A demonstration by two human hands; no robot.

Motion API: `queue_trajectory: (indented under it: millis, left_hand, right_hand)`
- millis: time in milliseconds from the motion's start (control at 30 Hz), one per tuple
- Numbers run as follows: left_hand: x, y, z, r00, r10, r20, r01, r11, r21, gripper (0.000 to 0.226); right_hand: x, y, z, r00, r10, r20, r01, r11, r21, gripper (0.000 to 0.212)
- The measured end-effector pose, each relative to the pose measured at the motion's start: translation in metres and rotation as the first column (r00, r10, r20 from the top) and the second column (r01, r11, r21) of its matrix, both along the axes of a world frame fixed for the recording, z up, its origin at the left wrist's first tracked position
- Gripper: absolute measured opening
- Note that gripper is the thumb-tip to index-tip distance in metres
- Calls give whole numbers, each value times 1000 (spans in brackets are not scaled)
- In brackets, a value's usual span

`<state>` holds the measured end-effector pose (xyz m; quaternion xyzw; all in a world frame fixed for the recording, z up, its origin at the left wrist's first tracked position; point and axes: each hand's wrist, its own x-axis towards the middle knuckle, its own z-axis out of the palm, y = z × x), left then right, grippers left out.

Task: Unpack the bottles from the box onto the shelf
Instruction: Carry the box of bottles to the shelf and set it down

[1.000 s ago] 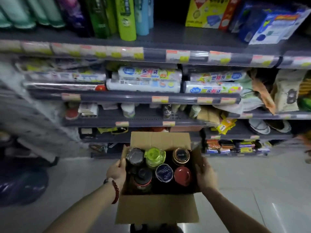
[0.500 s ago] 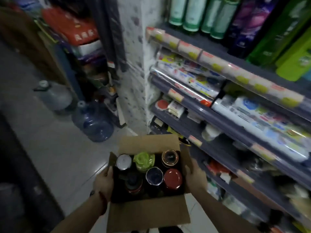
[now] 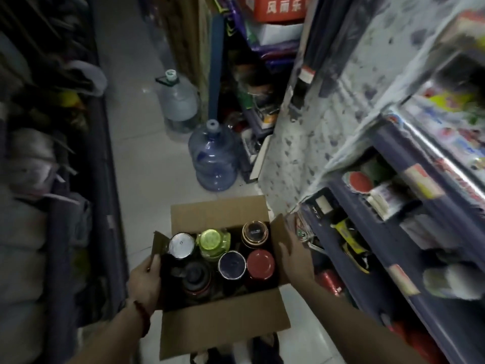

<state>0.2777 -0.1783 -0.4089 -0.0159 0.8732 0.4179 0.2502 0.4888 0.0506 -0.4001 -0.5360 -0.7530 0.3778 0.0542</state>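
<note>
Bottles [image 3: 232,265] upright in box [image 3: 223,321]

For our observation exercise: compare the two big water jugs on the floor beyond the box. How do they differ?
The blue water jug is tinted blue and uncapped; the clear water jug is colourless and capped, with a handle at its neck. The blue one stands nearer the box. Both stand upright on the floor.

One box [image 3: 223,327], six bottles [image 3: 232,264], two water jugs [image 3: 214,156], two hands [image 3: 144,281].
</note>
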Motion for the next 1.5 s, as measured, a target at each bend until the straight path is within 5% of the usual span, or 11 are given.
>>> queue_trajectory:
  millis: [300, 467, 633, 767, 1000, 1167, 1500]
  left_hand:
    - [-41, -23, -137, 984, 173, 50, -168, 982, -88, 34]
    - [-53, -28, -240, 963, 248, 105, -240, 967, -87, 59]
    - [-57, -22, -312, 940, 326, 97, -317, 943, -99, 35]
    - [-62, -30, -358, 945, 306, 118, -297, 951, -89, 49]
    - [-65, -45, -405, 939, 313, 142, -310, 950, -44, 52]
    - [-67, -43, -419, 929, 340, 147, -337, 940, -47, 32]
    - [-64, -63, -441, 920, 335, 206, -332, 942, -47, 47]
  right_hand:
    - [-83, 7, -151, 986, 156, 59, -153, 987, -56, 35]
    - [-117, 14, -241, 972, 220, 84, -215, 974, -65, 35]
    - [-137, 18, -321, 965, 254, 69, -251, 967, -46, 34]
    - [-140, 13, -370, 969, 234, 73, -234, 972, -15, 36]
    - [-132, 1, -421, 978, 196, 66, -195, 980, -23, 38]
    - [-127, 2, -440, 980, 193, 57, -191, 981, -41, 36]
    - [-115, 7, -453, 973, 214, 84, -203, 972, -116, 31]
